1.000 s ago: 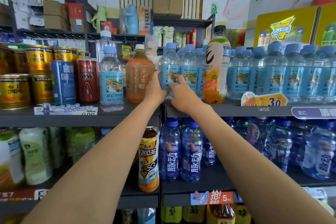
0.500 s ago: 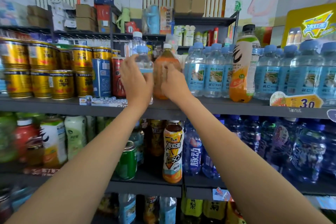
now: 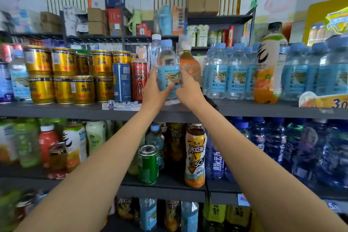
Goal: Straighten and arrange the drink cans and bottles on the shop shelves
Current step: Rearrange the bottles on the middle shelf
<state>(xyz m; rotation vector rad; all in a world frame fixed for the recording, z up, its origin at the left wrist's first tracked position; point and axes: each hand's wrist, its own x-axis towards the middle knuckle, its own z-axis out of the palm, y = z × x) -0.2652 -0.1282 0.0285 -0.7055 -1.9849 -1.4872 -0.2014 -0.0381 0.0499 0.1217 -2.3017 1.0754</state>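
Your left hand (image 3: 153,91) wraps the water bottle (image 3: 168,70) at its label; right hand (image 3: 188,91) grips its other side. Bottle upright at the top shelf (image 3: 75,109) front edge, tea bottle (image 3: 189,66) just behind-right, red can (image 3: 139,81) beside. Risk: a sideways shove likely topples either neighbour.

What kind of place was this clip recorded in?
Most likely a small shop's drinks aisle: dark shelves packed with gold cans and water bottles, with a price tag on the shelf edge.
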